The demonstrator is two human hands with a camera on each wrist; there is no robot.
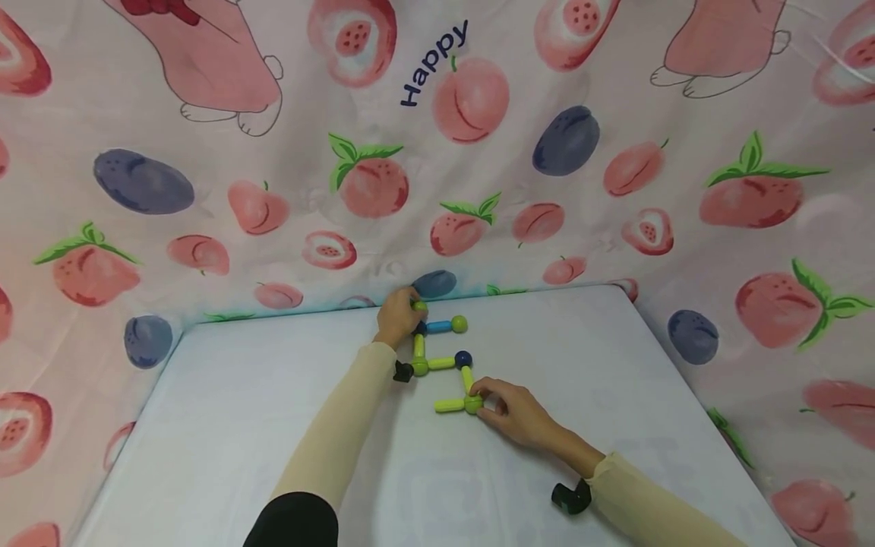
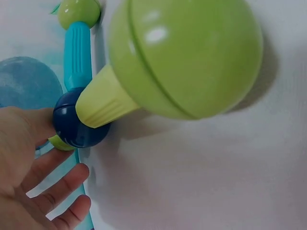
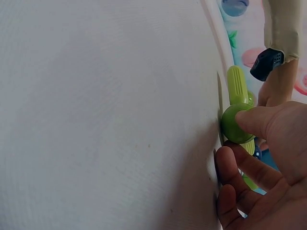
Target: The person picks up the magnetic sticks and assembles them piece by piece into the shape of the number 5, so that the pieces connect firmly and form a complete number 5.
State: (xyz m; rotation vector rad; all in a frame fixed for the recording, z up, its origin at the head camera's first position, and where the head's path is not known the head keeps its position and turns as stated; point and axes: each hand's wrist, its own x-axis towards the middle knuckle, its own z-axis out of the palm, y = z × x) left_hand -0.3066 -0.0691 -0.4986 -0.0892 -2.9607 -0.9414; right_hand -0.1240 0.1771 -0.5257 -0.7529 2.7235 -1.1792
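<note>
A zigzag of toy sticks and balls lies on the white table. At its far end my left hand (image 1: 399, 317) holds a dark blue ball (image 2: 79, 117) between thumb and fingers. A green piece (image 2: 61, 143) shows partly behind that ball. From the blue ball a blue stick (image 1: 439, 327) leads to a green ball (image 1: 459, 324), and a yellow-green stick (image 1: 419, 347) leads to another green ball (image 1: 420, 367). Nearer, a second dark blue ball (image 1: 463, 358) joins more sticks. My right hand (image 1: 516, 414) pinches the near green ball (image 3: 236, 123), from which a yellow-green stick (image 1: 449, 406) points left.
The white tabletop (image 1: 239, 425) spreads around the chain. A fruit-patterned cloth (image 1: 287, 167) hangs close behind the table's back edge. Black wrist devices (image 1: 571, 497) sit at both wrists, the left one close beside the chain.
</note>
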